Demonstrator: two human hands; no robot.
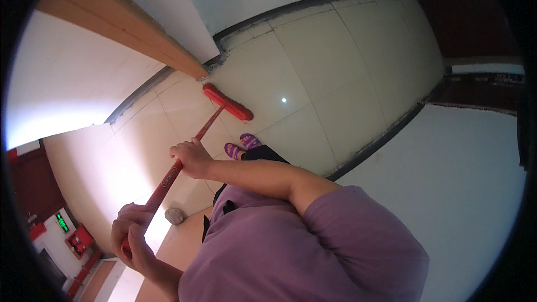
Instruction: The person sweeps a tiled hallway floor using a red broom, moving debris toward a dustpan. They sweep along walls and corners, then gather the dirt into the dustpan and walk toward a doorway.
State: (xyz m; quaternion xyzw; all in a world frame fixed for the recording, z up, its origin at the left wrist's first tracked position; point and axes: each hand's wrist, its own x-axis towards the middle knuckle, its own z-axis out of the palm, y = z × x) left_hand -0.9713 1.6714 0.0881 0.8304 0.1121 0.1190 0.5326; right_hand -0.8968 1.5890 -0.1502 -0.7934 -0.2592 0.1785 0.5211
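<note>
A red broom (165, 180) slants across the view, both my hands around its handle. My left hand (136, 233) wraps the top end of the handle at the lower left. Further down the shaft, my right hand (194, 159) grips it, the forearm crossing in front of my body. The wide red broom head (228, 102) rests on the tiled floor (289, 67), its dark bristles along the far side. It lies just ahead of my feet in purple sandals (243, 146), close to the foot of an orange-brown door frame (168, 50).
Walls with dark baseboards (373, 140) border the corridor. Dark red doors (470, 25) stand at the far right and another door (33, 188) at the left. A round stone (174, 216) lies on the floor near an orange-brown door (184, 239). A red fire-equipment box (79, 241) sits lower left.
</note>
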